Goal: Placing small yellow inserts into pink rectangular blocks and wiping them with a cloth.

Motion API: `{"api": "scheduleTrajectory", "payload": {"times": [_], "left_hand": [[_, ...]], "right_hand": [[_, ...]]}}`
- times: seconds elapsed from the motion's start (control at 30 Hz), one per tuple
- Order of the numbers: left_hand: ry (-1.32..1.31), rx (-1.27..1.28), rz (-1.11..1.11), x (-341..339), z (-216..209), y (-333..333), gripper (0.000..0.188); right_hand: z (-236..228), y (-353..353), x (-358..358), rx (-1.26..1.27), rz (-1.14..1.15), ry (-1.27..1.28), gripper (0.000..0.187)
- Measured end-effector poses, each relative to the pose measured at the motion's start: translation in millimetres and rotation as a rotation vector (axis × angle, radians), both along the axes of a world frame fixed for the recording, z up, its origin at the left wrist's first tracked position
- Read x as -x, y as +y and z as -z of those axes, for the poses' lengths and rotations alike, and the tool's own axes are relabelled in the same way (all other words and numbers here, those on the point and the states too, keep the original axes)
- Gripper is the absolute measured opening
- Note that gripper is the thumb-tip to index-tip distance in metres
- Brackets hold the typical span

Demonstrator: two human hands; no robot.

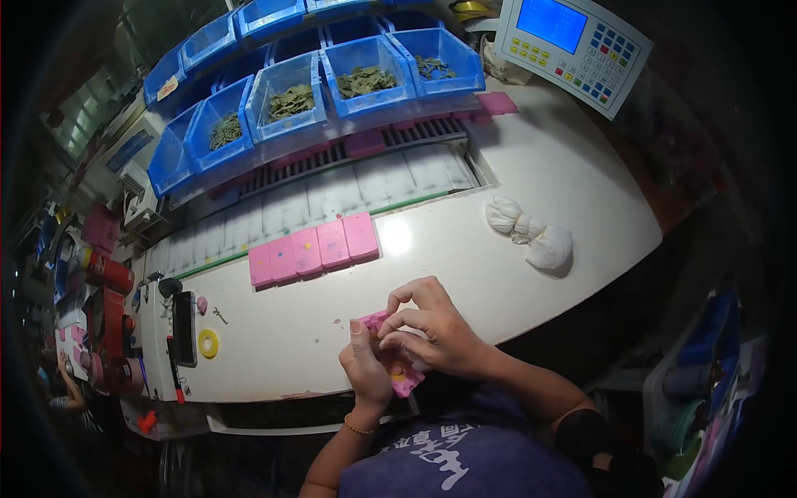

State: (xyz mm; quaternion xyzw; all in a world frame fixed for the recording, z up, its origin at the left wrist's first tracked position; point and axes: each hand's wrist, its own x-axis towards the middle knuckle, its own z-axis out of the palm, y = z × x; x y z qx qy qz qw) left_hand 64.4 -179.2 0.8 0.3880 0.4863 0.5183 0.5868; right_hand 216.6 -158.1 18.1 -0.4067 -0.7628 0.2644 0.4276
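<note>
My left hand (367, 375) is closed around a pink block (408, 383) with an uneven, hollowed inner face and some yellow on it. It holds the block tilted at the table's near edge, with the thumb along its left side. Over the block's upper part, my right hand (438, 334) is bent, with thumb and forefinger brought together. Whatever sits between those fingertips is too small or hidden to make out. Just beyond my hands, several closed pink blocks (307, 251) lie side by side in a row, dotted with coloured marks.
Blue bins (365, 79) with small greenish parts stand at the back above a slatted conveyor (324, 191). A tied white cloth pouch (531, 235) lies to the right. Left are a phone (184, 328), yellow tape roll (208, 343) and red marker (175, 373). A control panel (573, 50) stands back right.
</note>
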Motion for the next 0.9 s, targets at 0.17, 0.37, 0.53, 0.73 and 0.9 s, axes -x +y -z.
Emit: {"api": "scheduleTrajectory", "payload": {"times": [0.17,0.37,0.53,0.73,0.9], "left_hand": [[-0.077,0.015,-0.015,-1.0,2.6,4.1,0.067],[-0.085,0.02,-0.031,-1.7,3.8,4.2,0.068],[-0.103,0.051,-0.067,-3.4,3.2,4.0,0.066],[-0.06,0.049,-0.098,-5.0,7.2,1.5,0.065],[-0.032,0.016,-0.086,-5.0,8.3,0.2,0.064]], "right_hand": [[-1.2,-3.9,-0.3,-0.02,0.001,-0.02,0.017],[4.7,-9.0,1.3,-0.032,0.013,-0.088,0.019],[10.9,-13.0,8.0,-0.033,0.07,-0.023,0.022],[16.2,-17.8,16.1,-0.03,0.136,-0.005,0.02],[18.0,-18.5,16.4,-0.034,0.145,-0.017,0.018]]}}
